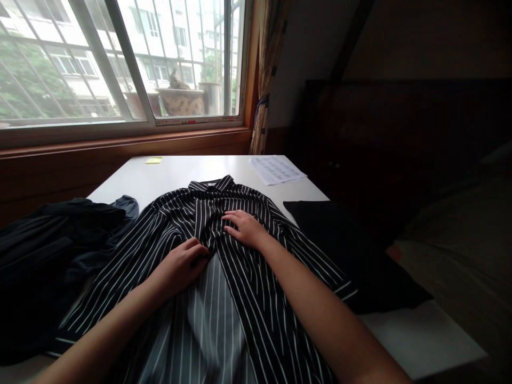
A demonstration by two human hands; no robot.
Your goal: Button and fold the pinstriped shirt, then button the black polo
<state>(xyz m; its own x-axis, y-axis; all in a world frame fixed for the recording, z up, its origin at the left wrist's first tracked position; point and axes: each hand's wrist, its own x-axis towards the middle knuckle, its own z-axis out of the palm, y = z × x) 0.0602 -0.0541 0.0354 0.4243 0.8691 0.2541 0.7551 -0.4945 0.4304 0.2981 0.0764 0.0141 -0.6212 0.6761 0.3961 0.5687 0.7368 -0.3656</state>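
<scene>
A black shirt with white stripes [256, 288] lies spread out, front side up, its collar toward the far end and its sleeves out to both sides. Below the chest the front parts, showing the greyer inside of the cloth. My left hand [186, 264] is closed, its curled fingers gripping the shirt at the front edge near the middle; the fingertips are partly hidden. Flat on the chest, slightly farther off and to the right, rests my right hand [245, 228], fingers apart and holding nothing.
Under the shirt is a white table [420, 336]. Dark clothes [52, 250] are heaped at the left, and a folded black cloth [360, 256] lies at the right. Printed papers [277, 169] and a yellow note [153, 160] lie toward the back, below a barred window [120, 64].
</scene>
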